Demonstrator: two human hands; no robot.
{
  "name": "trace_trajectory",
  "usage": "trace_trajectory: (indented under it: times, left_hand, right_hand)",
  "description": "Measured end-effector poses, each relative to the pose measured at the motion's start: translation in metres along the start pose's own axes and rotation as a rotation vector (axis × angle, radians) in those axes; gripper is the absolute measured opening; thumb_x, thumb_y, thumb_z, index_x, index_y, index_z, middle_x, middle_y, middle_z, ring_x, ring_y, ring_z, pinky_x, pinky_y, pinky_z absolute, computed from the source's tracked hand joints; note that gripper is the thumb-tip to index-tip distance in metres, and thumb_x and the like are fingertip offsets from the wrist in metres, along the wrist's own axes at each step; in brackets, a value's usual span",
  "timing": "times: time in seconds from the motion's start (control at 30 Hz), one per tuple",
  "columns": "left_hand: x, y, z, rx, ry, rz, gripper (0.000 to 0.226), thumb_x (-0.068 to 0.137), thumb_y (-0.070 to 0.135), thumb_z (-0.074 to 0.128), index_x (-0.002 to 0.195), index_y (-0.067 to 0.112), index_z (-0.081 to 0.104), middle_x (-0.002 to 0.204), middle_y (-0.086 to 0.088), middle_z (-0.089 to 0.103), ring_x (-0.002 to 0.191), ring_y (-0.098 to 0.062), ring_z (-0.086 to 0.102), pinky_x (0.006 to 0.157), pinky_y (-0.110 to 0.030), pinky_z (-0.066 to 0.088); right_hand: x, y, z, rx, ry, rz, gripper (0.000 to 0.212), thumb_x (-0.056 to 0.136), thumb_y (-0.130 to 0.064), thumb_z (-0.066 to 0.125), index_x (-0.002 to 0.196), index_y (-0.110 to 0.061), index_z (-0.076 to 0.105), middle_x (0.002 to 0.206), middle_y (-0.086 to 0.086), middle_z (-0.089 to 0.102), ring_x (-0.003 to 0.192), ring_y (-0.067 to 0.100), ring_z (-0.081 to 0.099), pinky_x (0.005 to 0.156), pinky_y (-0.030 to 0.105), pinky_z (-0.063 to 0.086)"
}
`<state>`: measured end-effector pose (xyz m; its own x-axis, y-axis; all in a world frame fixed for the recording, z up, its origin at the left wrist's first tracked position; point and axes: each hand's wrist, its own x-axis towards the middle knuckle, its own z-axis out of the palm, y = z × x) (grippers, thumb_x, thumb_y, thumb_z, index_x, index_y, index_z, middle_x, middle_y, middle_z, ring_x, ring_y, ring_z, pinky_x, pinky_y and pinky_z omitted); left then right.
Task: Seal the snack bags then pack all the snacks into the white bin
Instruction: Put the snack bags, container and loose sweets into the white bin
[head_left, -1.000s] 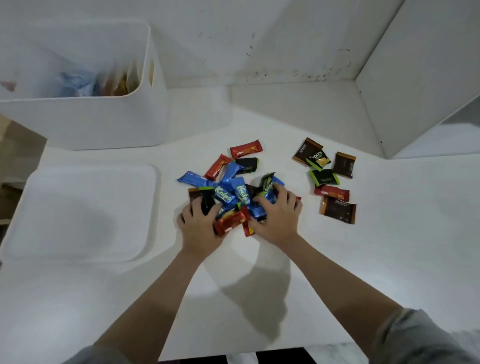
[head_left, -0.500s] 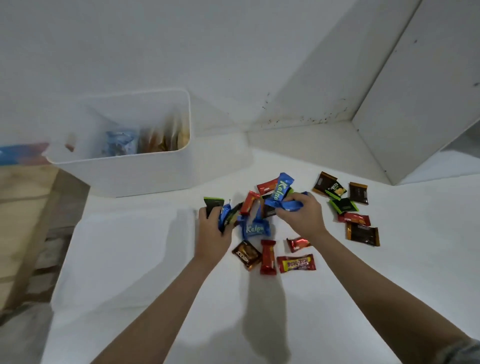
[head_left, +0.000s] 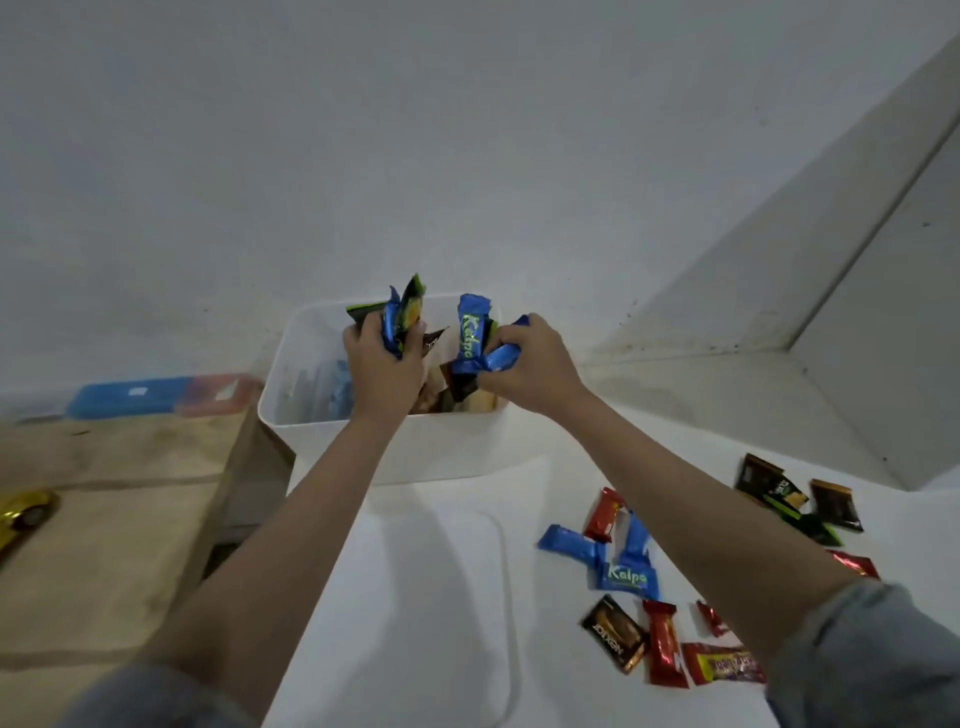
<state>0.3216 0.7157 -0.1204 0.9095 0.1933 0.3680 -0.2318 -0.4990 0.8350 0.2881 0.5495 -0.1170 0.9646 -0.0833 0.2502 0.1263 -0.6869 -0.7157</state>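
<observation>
2 hands are over the white bin (head_left: 395, 457) at frame centre, each with a fistful of snacks. Left hand (head_left: 384, 364): grip curled round a bunch of small wrappers (head_left: 402, 322), blue and green-black, ends sticking up above the knuckles. Right hand (head_left: 530, 369): grip pinching blue Kalpa bars (head_left: 472, 338), 1 standing upright with the label readable, others crushed under the fingers. Both bunches are held above the bin's open top, just inside its far rim.

Bin contents: sealed bags standing on edge, bluish at left, brown and tan at right; detail blurred.

White desk (head_left: 623, 457) carries the bin. Flat white lid (head_left: 415, 597) lies on the desk in front of the bin, lower centre.

Loose snacks on the desk, lower right: 3 blue Kalpa bars (head_left: 623, 571) overlapping, 1 red bar (head_left: 602, 514) touching them, a brown Nextar pack (head_left: 615, 634), a red bar (head_left: 662, 644) beside it, a red-and-yellow pack (head_left: 724, 665). Further right, partly behind the right forearm: dark brown and green packs (head_left: 779, 493).

Left edge: wooden surface (head_left: 104, 509), blue-and-red box (head_left: 156, 397) behind it, blurred.
</observation>
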Motion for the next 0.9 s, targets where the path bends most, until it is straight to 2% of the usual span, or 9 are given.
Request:
trace_trajectory:
  times: [0.1, 0.2, 0.27, 0.33, 0.43, 0.57, 0.63, 0.77, 0.9]
  left_hand:
    - [0.022, -0.028, 0.015, 0.102, -0.182, -0.076, 0.026, 0.086, 0.023, 0.066, 0.098, 0.001, 0.058, 0.104, -0.021, 0.05, 0.084, -0.017, 0.044, 0.077, -0.017, 0.033]
    - [0.031, -0.053, 0.028, 0.182, -0.427, -0.189, 0.031, 0.081, 0.029, 0.069, 0.097, 0.004, 0.058, 0.102, -0.02, 0.06, 0.089, -0.031, 0.06, 0.073, -0.03, 0.044]
    - [0.033, -0.057, 0.03, 0.209, -0.6, -0.295, 0.049, 0.081, 0.037, 0.067, 0.118, 0.008, 0.053, 0.117, -0.015, 0.06, 0.103, -0.029, 0.058, 0.082, -0.032, 0.047]
    - [0.035, -0.053, 0.03, 0.208, -0.683, -0.388, 0.073, 0.083, 0.05, 0.061, 0.141, 0.015, 0.033, 0.14, -0.011, 0.047, 0.123, -0.029, 0.049, 0.1, -0.038, 0.043]
    - [0.036, -0.041, 0.03, 0.133, -0.587, -0.474, 0.08, 0.088, 0.059, 0.049, 0.148, 0.015, 0.02, 0.15, -0.012, 0.034, 0.135, -0.032, 0.038, 0.109, -0.041, 0.036]
    - [0.023, -0.018, 0.021, 0.012, -0.353, -0.469, 0.069, 0.092, 0.055, 0.043, 0.144, 0.014, 0.025, 0.149, -0.013, 0.035, 0.134, -0.032, 0.038, 0.107, -0.039, 0.035]
    - [0.006, -0.011, 0.018, -0.014, -0.268, -0.378, 0.058, 0.094, 0.048, 0.046, 0.14, 0.014, 0.033, 0.145, -0.011, 0.041, 0.13, -0.029, 0.043, 0.105, -0.037, 0.038]
    - [-0.058, -0.007, 0.021, -0.025, -0.167, -0.011, 0.037, 0.09, 0.031, 0.057, 0.117, 0.005, 0.052, 0.119, -0.014, 0.053, 0.111, -0.028, 0.052, 0.094, -0.034, 0.047]
    - [-0.15, -0.011, 0.042, -0.032, -0.27, 0.125, 0.042, 0.083, 0.035, 0.059, 0.112, 0.005, 0.055, 0.112, -0.011, 0.053, 0.108, -0.023, 0.051, 0.094, -0.028, 0.043]
  right_hand:
    - [0.024, -0.001, 0.014, -0.256, -0.256, -0.047, 0.025, 0.062, -0.017, 0.077, 0.084, -0.011, 0.068, 0.084, 0.002, 0.045, 0.076, 0.017, 0.047, 0.059, 0.028, 0.043]
    - [0.038, 0.003, 0.025, -0.335, -0.45, 0.017, 0.032, 0.061, -0.016, 0.076, 0.083, -0.018, 0.054, 0.089, 0.002, 0.052, 0.077, 0.022, 0.055, 0.052, 0.026, 0.041]
    - [0.044, 0.005, 0.028, -0.284, -0.503, 0.054, 0.053, 0.059, -0.022, 0.084, 0.097, -0.018, 0.048, 0.093, 0.001, 0.054, 0.079, 0.02, 0.053, 0.058, 0.028, 0.043]
    - [0.049, 0.005, 0.027, -0.173, -0.519, 0.097, 0.079, 0.058, -0.029, 0.089, 0.119, -0.016, 0.04, 0.102, 0.001, 0.05, 0.089, 0.02, 0.052, 0.068, 0.028, 0.045]
    - [0.05, 0.004, 0.029, -0.02, -0.456, 0.129, 0.096, 0.066, -0.031, 0.086, 0.138, -0.015, 0.025, 0.113, 0.002, 0.046, 0.104, 0.023, 0.052, 0.075, 0.025, 0.044]
    - [0.035, 0.002, 0.028, 0.128, -0.236, 0.217, 0.076, 0.079, -0.03, 0.075, 0.139, -0.015, 0.031, 0.133, 0.011, 0.049, 0.12, 0.026, 0.051, 0.093, 0.033, 0.047]
    - [0.016, 0.007, 0.02, 0.191, -0.129, 0.247, 0.064, 0.082, -0.029, 0.071, 0.135, -0.015, 0.039, 0.133, 0.01, 0.051, 0.121, 0.024, 0.051, 0.093, 0.031, 0.045]
    - [-0.058, 0.043, 0.006, 0.198, 0.104, 0.262, 0.05, 0.086, -0.025, 0.066, 0.13, -0.012, 0.046, 0.13, 0.007, 0.052, 0.118, 0.02, 0.052, 0.091, 0.025, 0.04]
    - [-0.153, 0.101, -0.006, 0.095, 0.236, 0.415, 0.05, 0.087, -0.022, 0.065, 0.132, -0.01, 0.045, 0.13, 0.008, 0.048, 0.121, 0.02, 0.046, 0.093, 0.021, 0.032]
